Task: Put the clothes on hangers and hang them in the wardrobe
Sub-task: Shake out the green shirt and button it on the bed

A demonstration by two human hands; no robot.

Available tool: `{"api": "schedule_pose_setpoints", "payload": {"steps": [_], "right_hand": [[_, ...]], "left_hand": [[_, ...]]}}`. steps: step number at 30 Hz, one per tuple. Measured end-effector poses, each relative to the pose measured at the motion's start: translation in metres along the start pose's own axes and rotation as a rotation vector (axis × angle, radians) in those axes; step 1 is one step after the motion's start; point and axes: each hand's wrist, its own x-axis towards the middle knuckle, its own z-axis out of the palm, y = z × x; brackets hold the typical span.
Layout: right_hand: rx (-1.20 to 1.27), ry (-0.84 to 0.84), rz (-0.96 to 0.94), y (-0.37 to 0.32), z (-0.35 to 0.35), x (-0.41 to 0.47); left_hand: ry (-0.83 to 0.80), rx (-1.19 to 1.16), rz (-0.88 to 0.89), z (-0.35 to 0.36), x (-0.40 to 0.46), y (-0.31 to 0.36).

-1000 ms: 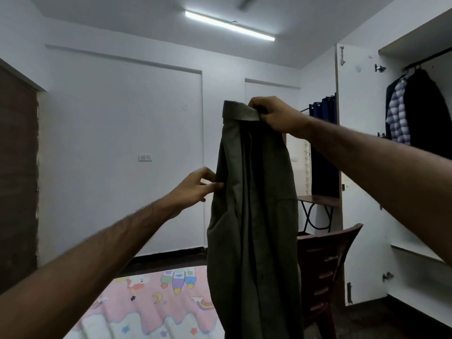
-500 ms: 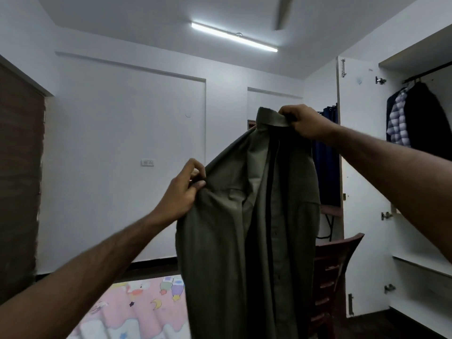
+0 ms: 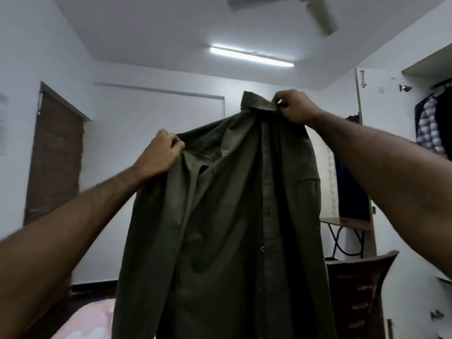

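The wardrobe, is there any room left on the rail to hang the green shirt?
Probably, but only partly shown. At the frame's right edge the rail already carries a checked shirt and dark clothes, packed close. The rail's remainder is out of view. Both hands, left hand and right hand, grip the green shirt.

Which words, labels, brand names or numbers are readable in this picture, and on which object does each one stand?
None can be read.
Olive shirt: no label or print shows.
Paper on the left wall: cut off at the edge and blurred, unreadable.
Bed sheet: only blurred colours, no text.
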Motion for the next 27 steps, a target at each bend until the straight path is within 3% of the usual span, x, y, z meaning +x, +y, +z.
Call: {"api": "schedule_pose_setpoints", "payload": {"steps": [5,8,18,23,27], "right_hand": [[-0.006,-0.003,-0.027,-0.043,-0.008,0.008],[-0.005,-0.001,-0.033,-0.064,-0.011,0.01],[0.15,-0.014,-0.093,-0.114,0.009,0.011],[0.14,-0.035,-0.101,-0.1,0.015,0.008],[0.023,-0.048,-0.03,-0.07,0.015,0.003]], "left_hand": [[-0.01,0.599,0.117,-0.018,-0.027,-0.015],[-0.008,0.777,0.129,-0.018,-0.033,-0.022],[0.056,0.817,-0.051,0.011,-0.046,-0.025],[0.048,0.876,0.049,0.031,-0.045,-0.033],[0.038,0.669,-0.073,0.024,-0.035,-0.035]]}}
